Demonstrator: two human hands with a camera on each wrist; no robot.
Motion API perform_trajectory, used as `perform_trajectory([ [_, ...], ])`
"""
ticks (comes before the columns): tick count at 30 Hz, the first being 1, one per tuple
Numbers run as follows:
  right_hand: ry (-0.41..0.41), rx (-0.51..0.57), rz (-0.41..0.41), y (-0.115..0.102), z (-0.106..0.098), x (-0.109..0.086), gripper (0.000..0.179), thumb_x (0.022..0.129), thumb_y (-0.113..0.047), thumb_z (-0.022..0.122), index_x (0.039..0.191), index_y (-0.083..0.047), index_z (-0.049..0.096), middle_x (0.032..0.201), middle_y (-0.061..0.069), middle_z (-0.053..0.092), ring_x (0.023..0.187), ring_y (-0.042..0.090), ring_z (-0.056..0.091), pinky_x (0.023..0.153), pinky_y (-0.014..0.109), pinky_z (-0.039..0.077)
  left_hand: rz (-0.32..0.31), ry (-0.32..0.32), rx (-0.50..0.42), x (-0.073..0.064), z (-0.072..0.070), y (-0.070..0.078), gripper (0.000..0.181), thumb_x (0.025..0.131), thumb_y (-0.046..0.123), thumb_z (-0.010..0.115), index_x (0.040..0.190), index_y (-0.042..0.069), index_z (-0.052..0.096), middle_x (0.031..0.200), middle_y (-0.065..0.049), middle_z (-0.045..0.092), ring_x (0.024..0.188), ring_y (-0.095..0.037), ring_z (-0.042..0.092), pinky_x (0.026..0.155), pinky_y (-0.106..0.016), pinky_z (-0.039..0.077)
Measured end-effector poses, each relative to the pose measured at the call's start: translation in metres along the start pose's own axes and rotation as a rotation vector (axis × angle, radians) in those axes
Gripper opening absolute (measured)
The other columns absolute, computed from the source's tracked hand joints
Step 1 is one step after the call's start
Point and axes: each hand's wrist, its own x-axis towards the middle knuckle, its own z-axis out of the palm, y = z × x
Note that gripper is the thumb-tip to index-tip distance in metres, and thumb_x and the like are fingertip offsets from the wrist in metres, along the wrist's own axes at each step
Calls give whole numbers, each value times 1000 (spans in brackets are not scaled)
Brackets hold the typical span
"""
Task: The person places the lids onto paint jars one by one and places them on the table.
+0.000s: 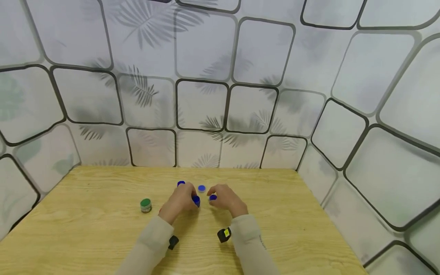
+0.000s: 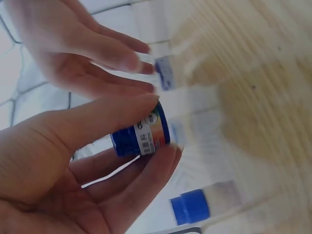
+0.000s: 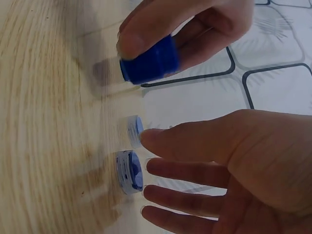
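My left hand [image 1: 190,200] pinches a small blue-capped jar [image 2: 141,136] with a printed label between thumb and fingers, held just above the wooden table [image 1: 103,229]. My right hand [image 1: 215,201] is beside it with straight, spread fingers [image 3: 185,170]. Its fingertips are at two small blue jars [image 3: 130,170] [image 3: 134,130] lying on the table; one fingertip seems to touch the upper one. In the head view a blue jar [image 1: 213,197] shows at the right fingertips. The wrist views are motion-blurred.
A green-lidded jar [image 1: 146,205] stands on the table left of the hands. A blue jar [image 1: 181,183] and a blue lid-like piece [image 1: 201,188] sit just beyond them. Patterned walls [image 1: 206,107] close in the table at the back and both sides.
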Motion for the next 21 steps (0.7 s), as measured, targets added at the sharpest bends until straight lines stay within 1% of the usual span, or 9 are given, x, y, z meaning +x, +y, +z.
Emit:
perform_trajectory([
  [3,-12,-5,13,0,2,1,26,92,-7,74,117,-2,75,122,14,74,122,35,66,105,48,53,34,-15,-3,-9,-5,3,27,73,6,92,92,0,74,90,-9,73,86,-23,69,83,-42,61],
  [6,-16,-16,17,0,3,3,25,92,-8,73,116,-2,76,120,14,74,121,34,66,104,48,53,65,-13,-5,-18,-11,5,25,71,4,92,89,2,75,87,-7,74,84,-21,70,82,-42,61],
  [10,-20,-15,14,1,7,4,23,93,-8,72,114,-1,76,118,14,75,119,35,67,102,47,55,76,-10,-29,-31,-19,7,26,69,2,92,87,3,75,86,-5,74,82,-19,69,81,-41,60],
  [14,-18,-1,6,1,9,3,22,92,-5,72,112,-1,77,116,14,76,116,34,68,99,47,56,77,-19,-55,-42,-24,8,27,68,0,92,87,4,74,86,-4,73,80,-17,68,79,-39,60],
  [17,-14,-23,8,0,10,4,20,92,-3,73,111,-3,78,115,13,77,114,32,70,98,45,57,98,-30,-64,-47,-26,8,27,68,-1,91,88,3,74,86,-4,73,80,-17,68,78,-38,60],
  [21,-21,-54,27,-1,11,4,19,90,-2,75,108,-5,79,111,11,77,108,30,71,93,43,59,129,-43,-68,-51,-27,8,26,69,-2,90,90,3,75,89,-5,75,83,-18,69,80,-39,61],
])
